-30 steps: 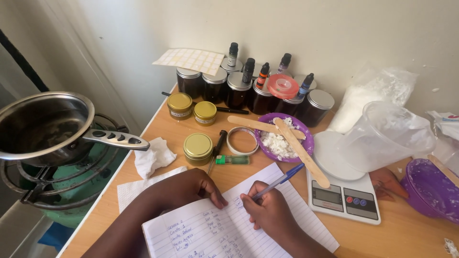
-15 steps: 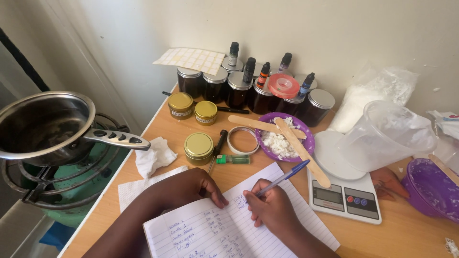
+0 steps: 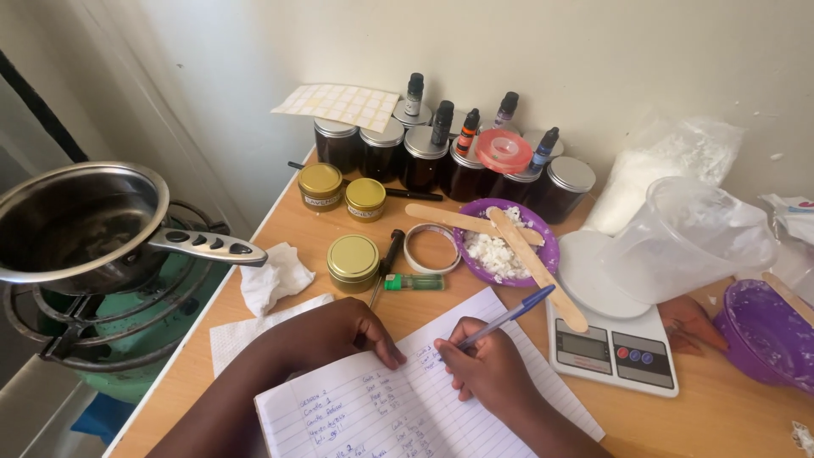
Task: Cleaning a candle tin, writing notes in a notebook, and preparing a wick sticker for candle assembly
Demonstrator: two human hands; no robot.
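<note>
The lined notebook point(image 3: 398, 407) is lying open at the near edge of the wooden counter point(image 3: 729, 416), its lower part running out of frame, so the bottom of the page is cut off. The right hand point(image 3: 487, 373) is resting on the page, its grip clenched on a blue pen point(image 3: 509, 315) whose tip is meeting the paper, though the tip itself is hard to make out behind the fingers. The left hand point(image 3: 335, 331) is lying flat on the upper left corner of the notebook, released and grasping nothing, and it is covering part of the handwriting. Just beyond the notebook a gold-lidded tin point(image 3: 353, 259) is standing beside a green lighter point(image 3: 415, 282) and a black-handled tool point(image 3: 386, 259). A purple bowl point(image 3: 549, 246) of white flakes is sitting further back with two wooden sticks point(image 3: 534, 263) lying across it. To the right a white kitchen scale point(image 3: 615, 352) is carrying a tipped clear plastic jug point(image 3: 687, 237), which is hiding much of the scale's platform. Another person's hand point(image 3: 691, 322) is peeking out beside the scale, mostly hidden by it. Dark jars point(image 3: 424, 157) are lining the wall. On the left a steel pot point(image 3: 76, 225) is sitting on a gas burner point(image 3: 110, 331), partly cut off by the frame edge.
</note>
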